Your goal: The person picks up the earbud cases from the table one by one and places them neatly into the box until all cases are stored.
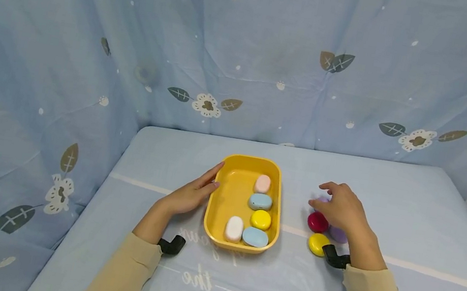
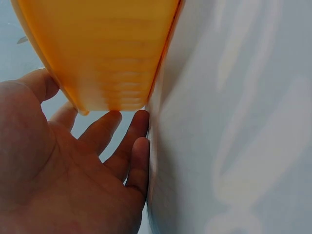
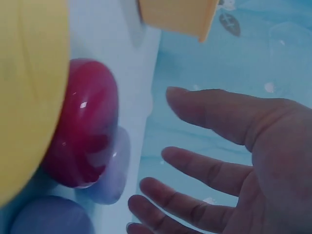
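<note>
A yellow tray point(image 1: 230, 165) sits on the table, holding a pale pink point(image 1: 262, 184), a white point(image 1: 234, 229), a yellow point(image 1: 261, 219) and two light blue smooth, rounded pieces point(image 1: 260, 202). My left hand point(image 1: 187, 197) touches the tray's left side, thumb at the rim and fingers lightly bent against the outer wall point(image 2: 117, 63). To the right, my right hand point(image 1: 345, 208) hovers over a small cluster, thumb and fingers apart with nothing between them. That cluster has a glossy red piece point(image 3: 87, 124), a yellow one point(image 1: 318, 244) and purple ones point(image 1: 338, 234), partly hidden by the hand.
A light blue printed cloth point(image 1: 201, 284) covers the table. Behind it and at the sides hangs patterned blue fabric point(image 1: 271, 59). Black curved attachments point(image 1: 172, 245) sit at both wrists. A stretch of table separates the tray from the cluster.
</note>
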Demonstrator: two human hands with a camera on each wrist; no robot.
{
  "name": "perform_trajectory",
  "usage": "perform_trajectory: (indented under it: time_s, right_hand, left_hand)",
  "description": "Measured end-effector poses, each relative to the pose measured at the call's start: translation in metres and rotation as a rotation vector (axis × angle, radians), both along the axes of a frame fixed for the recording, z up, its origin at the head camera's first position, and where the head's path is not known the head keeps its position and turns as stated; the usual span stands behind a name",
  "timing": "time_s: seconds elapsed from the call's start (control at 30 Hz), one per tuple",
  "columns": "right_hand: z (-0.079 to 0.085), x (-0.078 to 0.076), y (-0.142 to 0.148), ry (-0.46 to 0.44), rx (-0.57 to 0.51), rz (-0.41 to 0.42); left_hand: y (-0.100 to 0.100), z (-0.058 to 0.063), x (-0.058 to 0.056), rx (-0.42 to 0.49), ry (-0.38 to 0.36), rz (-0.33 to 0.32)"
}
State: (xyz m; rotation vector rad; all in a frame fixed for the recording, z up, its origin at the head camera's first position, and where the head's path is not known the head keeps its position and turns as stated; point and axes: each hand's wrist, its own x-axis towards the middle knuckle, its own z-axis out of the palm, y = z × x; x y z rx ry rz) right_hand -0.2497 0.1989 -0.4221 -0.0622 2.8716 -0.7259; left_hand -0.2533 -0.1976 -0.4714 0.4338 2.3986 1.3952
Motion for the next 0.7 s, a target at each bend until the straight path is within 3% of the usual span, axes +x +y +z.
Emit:
perform_trajectory:
  time_s: [0.37,0.7]
  right_hand:
    - [-0.009,-0.003,0.010,-0.064,0.020,0.022]
    - [-0.012,-0.005,0.011,-0.062,0.000,0.035]
  left_hand:
    - [0.001,0.002,0.000,0.017,0.001,-0.018]
    - [0.000,0.002,0.001,0.006,-0.001,-0.006]
